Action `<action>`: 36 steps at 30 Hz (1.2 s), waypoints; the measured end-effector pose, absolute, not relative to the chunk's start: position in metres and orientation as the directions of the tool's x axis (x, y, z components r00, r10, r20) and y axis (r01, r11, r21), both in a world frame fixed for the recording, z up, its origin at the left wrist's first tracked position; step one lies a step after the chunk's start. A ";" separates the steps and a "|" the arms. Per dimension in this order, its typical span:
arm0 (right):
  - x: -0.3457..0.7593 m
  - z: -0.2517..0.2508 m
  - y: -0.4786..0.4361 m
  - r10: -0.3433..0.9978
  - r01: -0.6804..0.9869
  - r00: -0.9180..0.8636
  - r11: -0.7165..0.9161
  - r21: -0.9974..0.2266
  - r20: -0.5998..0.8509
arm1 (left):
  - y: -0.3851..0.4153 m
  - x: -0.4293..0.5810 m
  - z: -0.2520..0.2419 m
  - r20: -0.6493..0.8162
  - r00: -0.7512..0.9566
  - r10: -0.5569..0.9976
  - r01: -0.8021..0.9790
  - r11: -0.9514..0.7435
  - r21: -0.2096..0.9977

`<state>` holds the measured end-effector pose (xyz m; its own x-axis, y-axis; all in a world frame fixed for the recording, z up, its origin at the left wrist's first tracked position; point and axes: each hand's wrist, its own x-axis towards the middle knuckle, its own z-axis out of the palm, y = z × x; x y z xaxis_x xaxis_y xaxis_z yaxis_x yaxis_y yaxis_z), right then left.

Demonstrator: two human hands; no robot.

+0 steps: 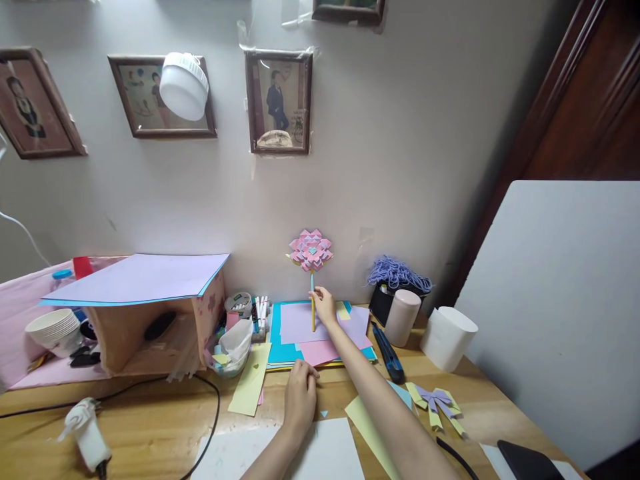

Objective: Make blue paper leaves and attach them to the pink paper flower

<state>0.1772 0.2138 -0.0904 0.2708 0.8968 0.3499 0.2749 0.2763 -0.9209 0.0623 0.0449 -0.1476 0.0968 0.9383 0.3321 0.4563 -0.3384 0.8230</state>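
Observation:
My right hand (325, 305) reaches far across the desk and pinches the stick of a paper flower (311, 251). The flower is pink and purple with a blue heart at its centre, and it stands upright against the wall on a yellow-and-blue stem (313, 313). Its foot rests on a stack of coloured paper sheets (305, 330). My left hand (300, 397) lies on the wooden desk with its fingers curled at the near edge of that stack, just above a white sheet (320, 453).
A blue utility knife (387, 350), a pink cup (403, 317), a white paper roll (447, 337) and purple yarn (397, 272) sit right of the stack. A glue gun (87, 433) with black cable lies at left, near a cardboard box (150, 320). A paper bow (435, 403) lies at right.

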 end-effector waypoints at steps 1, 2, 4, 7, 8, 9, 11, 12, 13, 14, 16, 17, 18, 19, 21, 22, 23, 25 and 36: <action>0.177 -0.090 0.213 0.899 0.290 0.266 0.269 -0.919 0.347 | 0.045 0.062 -0.148 0.334 0.097 0.938 0.458 -0.340 0.821; 0.177 -0.091 0.212 0.902 0.306 0.261 0.261 -0.915 0.345 | 0.045 0.062 -0.147 0.335 0.094 0.937 0.460 -0.340 0.821; 0.178 -0.092 0.209 0.909 0.339 0.245 0.246 -0.908 0.338 | 0.045 0.061 -0.146 0.334 0.085 0.939 0.461 -0.334 0.822; 0.190 -0.097 0.199 0.927 0.381 0.201 0.224 -0.897 0.317 | 0.044 0.060 -0.144 0.336 0.080 0.939 0.467 -0.333 0.819; 0.198 -0.100 0.194 0.933 0.397 0.186 0.216 -0.892 0.308 | 0.044 0.060 -0.144 0.337 0.085 0.938 0.471 -0.336 0.816; 0.207 -0.103 0.187 0.938 0.414 0.173 0.207 -0.886 0.300 | 0.044 0.060 -0.144 0.339 0.090 0.936 0.476 -0.340 0.811; 0.230 -0.111 0.171 0.945 0.457 0.154 0.191 -0.869 0.289 | 0.044 0.060 -0.144 0.342 0.095 0.935 0.495 -0.343 0.799; 0.243 -0.115 0.162 0.948 0.481 0.147 0.181 -0.858 0.283 | 0.045 0.060 -0.144 0.345 0.097 0.934 0.505 -0.345 0.792; 0.256 -0.118 0.151 0.949 0.505 0.150 0.167 -0.847 0.276 | 0.045 0.060 -0.144 0.349 0.098 0.932 0.515 -0.348 0.783; 0.269 -0.121 0.140 0.951 0.529 0.149 0.154 -0.835 0.269 | 0.045 0.060 -0.145 0.358 0.102 0.928 0.527 -0.356 0.772; 0.292 -0.125 0.117 0.952 0.577 0.166 0.116 -0.808 0.256 | 0.045 0.060 -0.146 0.381 0.114 0.917 0.551 -0.378 0.744; 0.302 -0.126 0.105 0.951 0.601 0.182 0.094 -0.794 0.250 | 0.044 0.060 -0.146 0.393 0.120 0.912 0.562 -0.389 0.730; 0.311 -0.126 0.094 0.949 0.622 0.196 0.075 -0.779 0.248 | 0.044 0.059 -0.146 0.400 0.125 0.908 0.568 -0.396 0.722; 0.318 -0.125 0.083 0.947 0.641 0.204 0.062 -0.765 0.247 | 0.044 0.059 -0.146 0.403 0.126 0.907 0.569 -0.399 0.719; 0.329 -0.123 0.065 0.950 0.670 0.194 0.052 -0.740 0.243 | 0.045 0.060 -0.143 0.415 0.147 0.898 0.575 -0.419 0.703; 0.333 -0.122 0.058 0.954 0.680 0.179 0.057 -0.731 0.240 | 0.047 0.061 -0.141 0.427 0.179 0.886 0.590 -0.444 0.674; 0.336 -0.121 0.053 0.958 0.685 0.161 0.064 -0.725 0.237 | 0.051 0.064 -0.139 0.445 0.238 0.863 0.619 -0.488 0.615; 0.339 -0.120 0.048 0.964 0.685 0.130 0.083 -0.724 0.233 | 0.061 0.071 -0.134 0.439 0.379 0.815 0.691 -0.565 0.452; 0.328 -0.132 0.103 0.942 0.488 0.314 -0.056 -0.871 0.116 | 0.111 0.090 -0.112 0.192 0.509 0.839 0.761 -0.543 0.356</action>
